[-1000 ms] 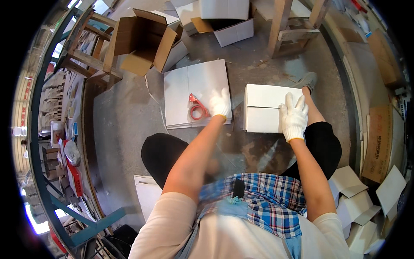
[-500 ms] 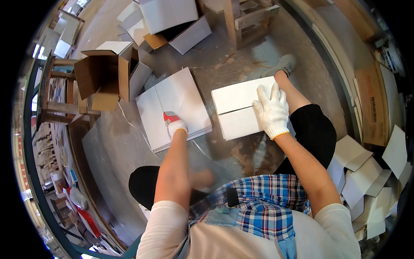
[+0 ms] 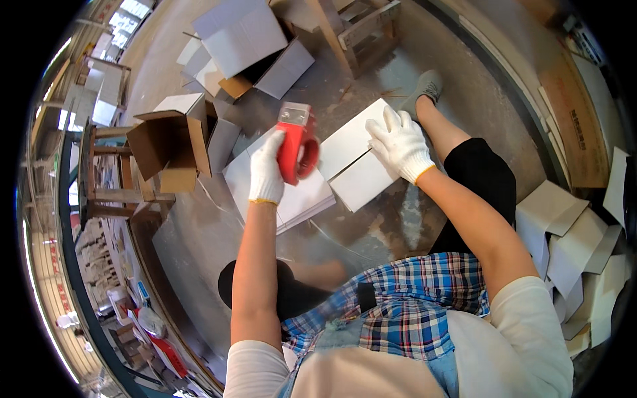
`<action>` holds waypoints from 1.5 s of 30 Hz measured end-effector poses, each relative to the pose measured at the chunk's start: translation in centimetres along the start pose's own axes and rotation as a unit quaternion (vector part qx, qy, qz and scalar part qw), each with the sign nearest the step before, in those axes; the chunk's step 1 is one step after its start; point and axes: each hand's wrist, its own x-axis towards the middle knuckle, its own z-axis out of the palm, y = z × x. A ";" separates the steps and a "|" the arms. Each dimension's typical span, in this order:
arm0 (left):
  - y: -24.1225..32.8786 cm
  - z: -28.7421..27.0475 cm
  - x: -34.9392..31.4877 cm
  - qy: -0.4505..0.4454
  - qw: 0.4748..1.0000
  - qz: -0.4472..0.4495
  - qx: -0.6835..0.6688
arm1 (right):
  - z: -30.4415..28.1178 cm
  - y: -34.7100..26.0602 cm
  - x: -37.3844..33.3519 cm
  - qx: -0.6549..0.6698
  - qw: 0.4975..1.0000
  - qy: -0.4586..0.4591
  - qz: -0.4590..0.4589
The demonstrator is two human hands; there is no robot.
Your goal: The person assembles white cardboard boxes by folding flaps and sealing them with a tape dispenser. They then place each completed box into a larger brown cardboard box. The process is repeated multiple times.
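While L hand [image 3: 267, 169] has its fingers clenched round the red tape dispenser [image 3: 296, 144], holding it in the air above the gap between the flat white carton stack [image 3: 292, 199] and the white box [image 3: 355, 162] on the floor, R hand [image 3: 398, 142] lies flat on the box lid, fingers spread, gripping nothing. Risks imo: box only pinned near one edge, so flaps could spring or box skid on the dusty concrete when tape drags → crooked seam. Dispenser blade is near R fingers; thin glove, could nick. Can't tell if tape end is free.
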 end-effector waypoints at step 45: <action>-4.2 2.9 0.5 -0.191 0.930 0.070 0.305 | -2.4 -2.7 0.3 0.711 0.571 -0.174 0.371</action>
